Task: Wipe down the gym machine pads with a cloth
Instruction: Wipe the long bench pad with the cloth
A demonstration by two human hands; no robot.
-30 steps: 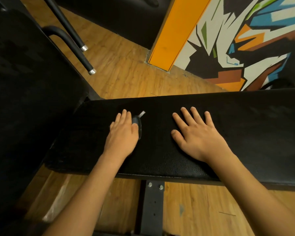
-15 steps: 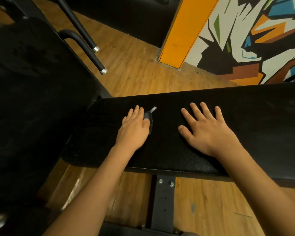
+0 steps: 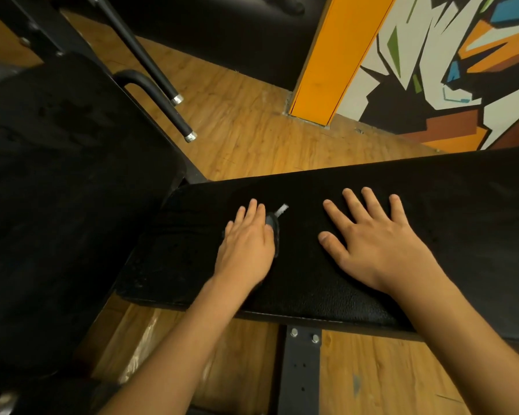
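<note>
Pressing down with fingers straight and held close together, a person's left hand [image 3: 246,244] lies flat on a small dark grey cloth [image 3: 275,233]. Most of the cloth is hidden beneath the palm. Only a dark edge shows along the hand's right side, with a little white tag [image 3: 281,210] poking out beside the fingertips. The cloth sits on the left half of a long black textured-vinyl bench pad [image 3: 468,223], toward the end nearest a second, larger black upholstered pad [image 3: 60,181] that fills the left of the view. Near the cloth but apart from it, the right hand [image 3: 378,244] rests palm-down on the same bench pad, fingers spread wide and holding nothing. A black steel support post [image 3: 302,372] with two silver bolts runs below the bench pad's near edge. Beyond lie a wood-plank floor [image 3: 252,139], two black tubular bars with silver end caps [image 3: 144,58], an orange pillar [image 3: 333,55] and a wall painted with an angular multicoloured mural [image 3: 462,70].
</note>
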